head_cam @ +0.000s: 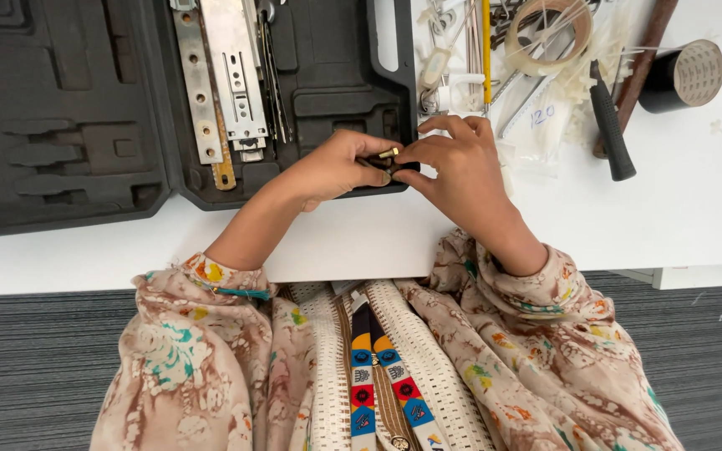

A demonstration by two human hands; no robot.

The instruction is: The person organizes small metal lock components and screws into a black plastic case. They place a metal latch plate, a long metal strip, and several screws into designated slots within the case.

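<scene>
My left hand (338, 165) and my right hand (455, 160) meet over the near right corner of an open black tool case (85, 108). Between the fingertips of both hands sits a small dark piece with a brass-coloured tip (386, 156). Both hands pinch it, fingers curled around it. Most of the piece is hidden by my fingers. My forearms rest on the white table (678, 217), and patterned sleeves cover my arms near the table's front edge.
Metal drawer slides (227, 75) lie in the case. To the right are a roll of tape (549, 33), white cable ties (536, 117), a black-handled tool (612, 125), a wooden handle (641, 58) and a black cylinder (685, 75). Grey carpet lies below.
</scene>
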